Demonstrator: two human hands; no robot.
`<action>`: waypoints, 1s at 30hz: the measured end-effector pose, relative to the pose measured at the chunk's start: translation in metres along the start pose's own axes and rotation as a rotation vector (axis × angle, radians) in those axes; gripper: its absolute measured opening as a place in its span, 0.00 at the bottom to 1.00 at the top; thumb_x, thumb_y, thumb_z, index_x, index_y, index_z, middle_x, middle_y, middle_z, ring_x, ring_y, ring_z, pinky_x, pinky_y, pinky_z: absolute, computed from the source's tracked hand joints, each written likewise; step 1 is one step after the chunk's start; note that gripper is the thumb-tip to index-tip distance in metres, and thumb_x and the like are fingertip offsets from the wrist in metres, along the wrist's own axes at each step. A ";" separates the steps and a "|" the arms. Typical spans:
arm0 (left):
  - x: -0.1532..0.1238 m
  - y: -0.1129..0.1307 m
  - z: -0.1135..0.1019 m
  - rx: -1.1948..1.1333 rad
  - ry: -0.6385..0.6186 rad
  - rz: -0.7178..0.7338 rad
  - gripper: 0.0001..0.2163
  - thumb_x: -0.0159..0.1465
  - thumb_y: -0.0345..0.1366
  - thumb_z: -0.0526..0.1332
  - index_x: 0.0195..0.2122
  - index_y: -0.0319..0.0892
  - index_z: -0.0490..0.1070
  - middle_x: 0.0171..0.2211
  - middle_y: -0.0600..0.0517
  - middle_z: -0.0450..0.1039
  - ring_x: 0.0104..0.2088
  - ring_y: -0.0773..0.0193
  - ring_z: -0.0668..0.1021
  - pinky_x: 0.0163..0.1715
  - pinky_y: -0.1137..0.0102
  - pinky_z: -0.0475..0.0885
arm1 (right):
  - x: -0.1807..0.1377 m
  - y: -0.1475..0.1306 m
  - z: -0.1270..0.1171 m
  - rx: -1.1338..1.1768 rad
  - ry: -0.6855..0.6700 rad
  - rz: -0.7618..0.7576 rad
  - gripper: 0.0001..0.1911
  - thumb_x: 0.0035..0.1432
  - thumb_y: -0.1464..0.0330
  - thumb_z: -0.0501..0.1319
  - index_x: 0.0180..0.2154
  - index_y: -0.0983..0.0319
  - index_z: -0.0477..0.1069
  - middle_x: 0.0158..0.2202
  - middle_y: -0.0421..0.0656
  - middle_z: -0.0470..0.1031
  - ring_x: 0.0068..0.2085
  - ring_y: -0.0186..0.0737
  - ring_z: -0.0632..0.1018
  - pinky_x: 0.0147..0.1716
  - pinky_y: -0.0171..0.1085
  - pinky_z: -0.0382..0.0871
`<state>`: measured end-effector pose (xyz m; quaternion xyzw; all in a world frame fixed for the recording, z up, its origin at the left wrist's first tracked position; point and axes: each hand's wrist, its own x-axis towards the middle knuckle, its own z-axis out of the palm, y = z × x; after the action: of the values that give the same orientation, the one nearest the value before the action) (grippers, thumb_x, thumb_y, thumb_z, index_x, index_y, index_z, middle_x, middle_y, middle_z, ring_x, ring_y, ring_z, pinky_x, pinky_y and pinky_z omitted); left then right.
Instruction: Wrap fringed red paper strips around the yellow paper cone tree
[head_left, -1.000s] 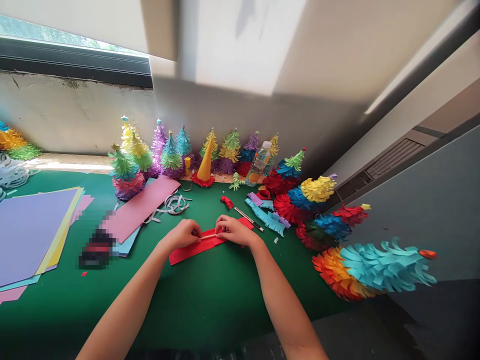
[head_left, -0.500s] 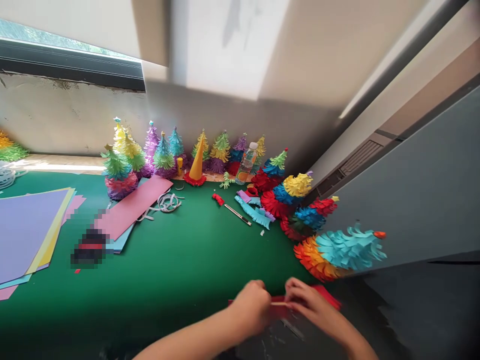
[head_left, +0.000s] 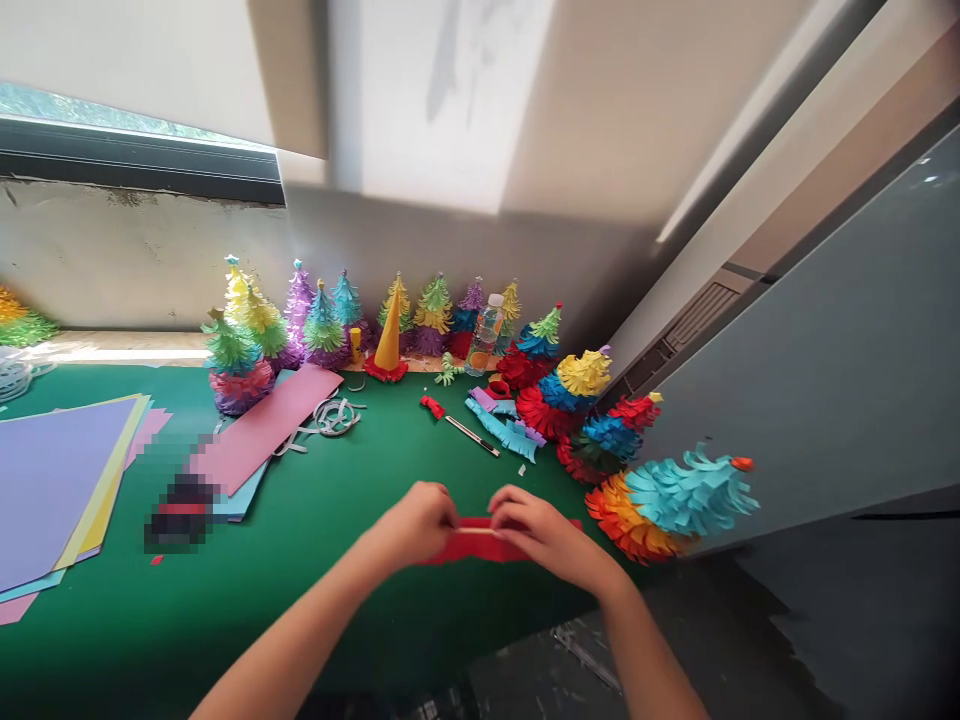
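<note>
Both my hands pinch a red paper strip point(head_left: 475, 545) wound round a thin pale stick, held just over the near right edge of the green table point(head_left: 315, 590). My left hand point(head_left: 415, 524) grips the strip's left end with curled fingers. My right hand point(head_left: 534, 530) grips the right end, fingers closed over the paper. A short piece of the stick shows between the two hands. A thin knife or cutter point(head_left: 472, 436) lies on the table beyond my hands.
Several paper fringe trees point(head_left: 324, 320) line the back wall, and more lie tipped along the right edge point(head_left: 671, 497). A yellow cone point(head_left: 388, 345), a bottle point(head_left: 484, 335), a pink sheet point(head_left: 262, 425), stacked coloured sheets point(head_left: 60, 480), curled scraps point(head_left: 334, 415) and blue fringe strips point(head_left: 504, 428) lie around.
My hands carried the red strip off the table middle toward me and to the right, then lifted back up a little. The view swung right and down, then partly back.
</note>
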<state>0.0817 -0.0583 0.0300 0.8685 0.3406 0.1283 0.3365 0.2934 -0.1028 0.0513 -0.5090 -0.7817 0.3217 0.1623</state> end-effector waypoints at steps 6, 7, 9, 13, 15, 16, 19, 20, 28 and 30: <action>-0.012 -0.078 -0.063 0.027 -0.009 -0.290 0.13 0.46 0.25 0.54 0.27 0.36 0.78 0.26 0.49 0.76 0.27 0.64 0.74 0.27 0.73 0.65 | 0.127 0.005 0.043 -0.094 -0.118 -0.201 0.06 0.52 0.76 0.57 0.28 0.62 0.70 0.32 0.42 0.70 0.33 0.37 0.72 0.35 0.35 0.66; -0.013 -0.087 -0.064 0.026 -0.004 -0.300 0.13 0.46 0.25 0.54 0.27 0.36 0.77 0.26 0.49 0.76 0.27 0.64 0.74 0.27 0.73 0.65 | 0.137 0.008 0.048 -0.090 -0.105 -0.200 0.05 0.52 0.77 0.58 0.28 0.63 0.70 0.32 0.42 0.70 0.33 0.36 0.72 0.35 0.35 0.66; -0.013 -0.099 -0.063 0.019 0.010 -0.308 0.13 0.47 0.26 0.54 0.29 0.36 0.77 0.27 0.49 0.76 0.28 0.64 0.74 0.27 0.74 0.66 | 0.147 0.013 0.056 -0.077 -0.075 -0.189 0.04 0.53 0.76 0.58 0.29 0.63 0.70 0.33 0.42 0.70 0.33 0.36 0.72 0.34 0.35 0.66; -0.015 -0.106 -0.055 0.060 0.056 -0.248 0.10 0.50 0.28 0.55 0.29 0.37 0.76 0.31 0.48 0.72 0.30 0.64 0.73 0.30 0.72 0.67 | 0.145 0.020 0.063 0.013 0.001 -0.196 0.03 0.55 0.73 0.58 0.31 0.61 0.70 0.35 0.41 0.70 0.35 0.36 0.73 0.35 0.34 0.68; -0.017 -0.106 -0.051 0.099 0.082 -0.193 0.09 0.51 0.28 0.55 0.28 0.38 0.75 0.32 0.49 0.70 0.31 0.63 0.72 0.33 0.71 0.67 | 0.142 0.018 0.063 0.035 0.031 -0.209 0.04 0.54 0.74 0.58 0.30 0.61 0.70 0.36 0.42 0.70 0.36 0.36 0.73 0.36 0.35 0.68; -0.018 -0.107 -0.050 0.110 0.090 -0.171 0.09 0.51 0.28 0.55 0.28 0.39 0.74 0.32 0.49 0.69 0.32 0.63 0.72 0.34 0.71 0.67 | 0.139 0.015 0.062 0.014 0.057 -0.213 0.03 0.54 0.74 0.59 0.30 0.61 0.70 0.37 0.43 0.70 0.38 0.37 0.73 0.38 0.36 0.68; -0.022 -0.107 -0.050 0.132 0.098 -0.130 0.08 0.53 0.27 0.55 0.30 0.39 0.73 0.34 0.48 0.68 0.35 0.62 0.72 0.37 0.70 0.68 | 0.119 0.008 0.056 -0.144 0.267 -0.207 0.03 0.54 0.72 0.60 0.32 0.60 0.71 0.40 0.45 0.72 0.42 0.42 0.73 0.44 0.42 0.66; -0.023 -0.106 -0.051 0.154 0.101 -0.118 0.08 0.54 0.27 0.55 0.30 0.40 0.73 0.35 0.48 0.68 0.37 0.61 0.72 0.38 0.70 0.68 | 0.105 0.009 0.054 -0.199 0.383 -0.191 0.04 0.56 0.72 0.58 0.34 0.59 0.70 0.40 0.45 0.73 0.43 0.43 0.73 0.45 0.44 0.65; -0.049 -0.042 0.007 0.581 0.356 0.050 0.17 0.57 0.23 0.53 0.47 0.41 0.68 0.47 0.44 0.68 0.49 0.54 0.69 0.48 0.59 0.65 | -0.083 0.114 0.080 -0.032 1.987 0.592 0.15 0.44 0.65 0.65 0.34 0.61 0.65 0.37 0.45 0.67 0.39 0.45 0.72 0.45 0.47 0.65; -0.057 -0.021 0.048 0.643 0.415 0.236 0.15 0.60 0.30 0.54 0.48 0.43 0.67 0.47 0.47 0.70 0.50 0.55 0.69 0.52 0.59 0.62 | -0.111 0.139 0.091 0.476 1.928 0.804 0.15 0.40 0.63 0.66 0.31 0.60 0.65 0.33 0.42 0.67 0.35 0.44 0.72 0.37 0.46 0.69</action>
<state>0.0507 -0.1097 -0.0188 0.9183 0.3222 0.2256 -0.0454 0.3842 -0.1950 -0.1010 -0.7239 -0.0157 -0.0422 0.6885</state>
